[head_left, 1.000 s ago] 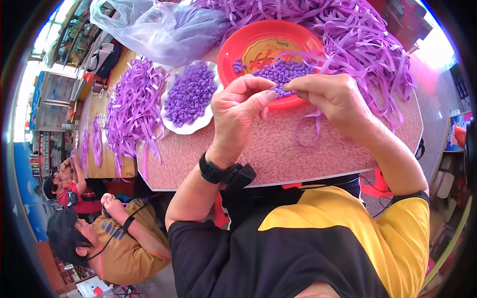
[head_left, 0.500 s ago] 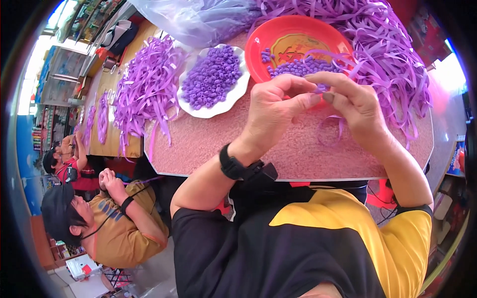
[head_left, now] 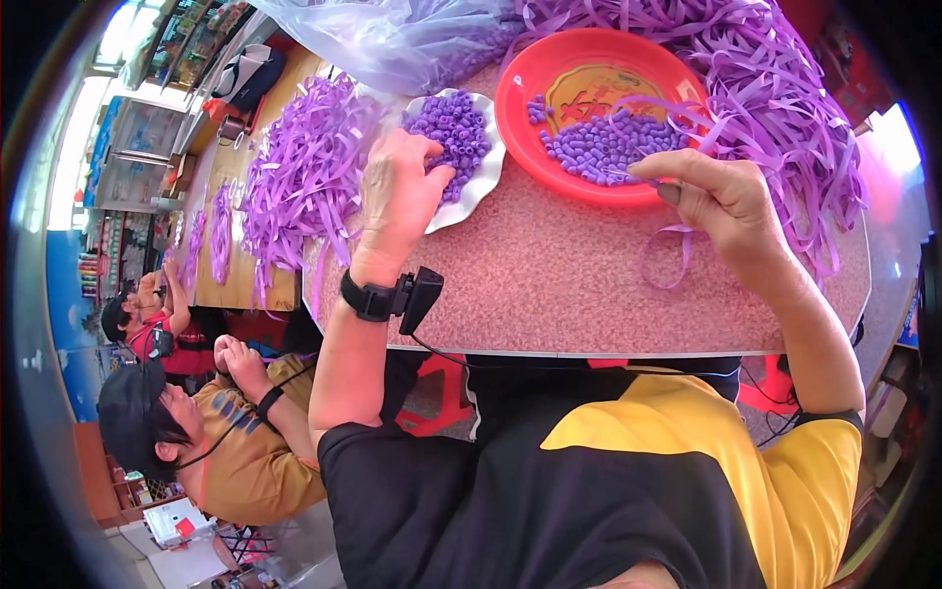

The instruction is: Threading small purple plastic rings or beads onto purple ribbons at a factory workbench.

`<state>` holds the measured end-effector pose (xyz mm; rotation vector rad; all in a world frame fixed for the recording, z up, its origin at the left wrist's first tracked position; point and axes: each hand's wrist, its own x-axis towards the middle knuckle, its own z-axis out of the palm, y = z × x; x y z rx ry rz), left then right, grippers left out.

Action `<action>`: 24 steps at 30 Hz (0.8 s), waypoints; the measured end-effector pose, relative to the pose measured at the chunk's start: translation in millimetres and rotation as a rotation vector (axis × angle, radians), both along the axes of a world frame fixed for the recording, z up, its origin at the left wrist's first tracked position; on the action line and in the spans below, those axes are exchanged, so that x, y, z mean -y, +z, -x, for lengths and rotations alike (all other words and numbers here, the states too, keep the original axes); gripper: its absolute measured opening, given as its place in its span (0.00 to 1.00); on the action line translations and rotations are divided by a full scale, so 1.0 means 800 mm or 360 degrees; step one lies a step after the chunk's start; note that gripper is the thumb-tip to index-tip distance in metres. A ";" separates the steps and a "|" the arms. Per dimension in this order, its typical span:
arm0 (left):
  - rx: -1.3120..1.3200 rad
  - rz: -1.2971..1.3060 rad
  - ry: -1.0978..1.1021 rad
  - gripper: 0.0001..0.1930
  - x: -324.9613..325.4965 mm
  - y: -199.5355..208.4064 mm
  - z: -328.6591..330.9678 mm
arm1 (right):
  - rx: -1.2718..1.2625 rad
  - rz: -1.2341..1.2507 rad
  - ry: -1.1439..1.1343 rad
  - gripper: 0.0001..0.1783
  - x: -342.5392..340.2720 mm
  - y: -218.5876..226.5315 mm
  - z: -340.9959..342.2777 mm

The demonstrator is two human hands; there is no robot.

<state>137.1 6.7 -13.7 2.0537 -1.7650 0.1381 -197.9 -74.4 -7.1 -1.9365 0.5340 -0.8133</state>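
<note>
My left hand (head_left: 400, 187) reaches over a white wavy-edged dish (head_left: 479, 201), its thumb and forefinger apart beside purple beads (head_left: 461, 133) heaped there. Nothing shows held in it; its other fingers are partly hidden. My right hand (head_left: 721, 196) is pinched closed on a thin purple ribbon (head_left: 677, 257), just off the near right rim of a red plate (head_left: 517, 118). The ribbon's lower part curls down onto the table. A thin pale tip pokes out left of the pinch, too small to make out. Small purple pieces (head_left: 603, 142) lie in the red plate.
Piles of purple ribbons lie at right (head_left: 785, 128) and left (head_left: 304, 177). A translucent plastic bag (head_left: 392, 44) stands at the back. The pink speckled table (head_left: 549, 294) ends near my body. Two people sit at left, one in a brown shirt (head_left: 250, 461).
My left hand has left my right hand and moved left to the white dish. The right hand has shifted slightly right, still pinching the ribbon. The purple bead between them no longer shows.
</note>
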 end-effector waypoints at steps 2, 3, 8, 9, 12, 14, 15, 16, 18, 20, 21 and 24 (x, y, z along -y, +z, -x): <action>-0.0047 -0.0036 0.0029 0.11 0.001 0.002 0.007 | -0.0049 -0.0031 0.0005 0.14 0.001 0.004 0.001; -0.0054 0.0007 0.0001 0.11 0.002 0.003 0.011 | -0.0047 -0.0032 0.0000 0.14 0.001 0.005 0.001; 0.0105 0.0125 -0.0144 0.09 0.013 -0.002 0.021 | 0.0001 0.0065 0.0081 0.15 0.001 0.006 0.001; 0.0071 0.0070 -0.0139 0.09 0.015 -0.005 0.019 | 0.0005 0.0064 0.0076 0.15 0.002 0.007 0.002; 0.0004 -0.0012 -0.0137 0.08 0.017 -0.007 0.021 | -0.0126 0.0087 0.0106 0.16 0.002 0.009 0.006; -0.0030 -0.0037 -0.0138 0.08 0.016 -0.007 0.024 | -0.0073 0.0061 0.0108 0.16 0.001 0.010 0.005; -0.0042 -0.0024 -0.0133 0.07 0.016 -0.008 0.026 | -0.0071 0.0060 0.0103 0.16 0.001 0.011 0.006; -0.0055 -0.0011 -0.0127 0.06 0.017 -0.008 0.026 | -0.0103 0.0070 0.0111 0.16 0.002 0.013 0.006; -0.0015 0.0011 -0.0167 0.06 0.016 -0.007 0.028 | -0.0134 0.0079 0.0119 0.16 0.001 0.013 0.007; 0.0023 0.0034 -0.0206 0.06 0.016 -0.006 0.029 | -0.0146 -0.0008 0.0109 0.16 -0.001 0.012 0.007; 0.0066 0.0050 -0.0227 0.06 0.017 -0.006 0.029 | -0.0146 -0.0008 0.0107 0.16 -0.001 0.012 0.006; 0.0110 0.0050 -0.0253 0.06 0.017 -0.004 0.029 | -0.0224 0.0011 0.0104 0.16 -0.002 0.011 0.005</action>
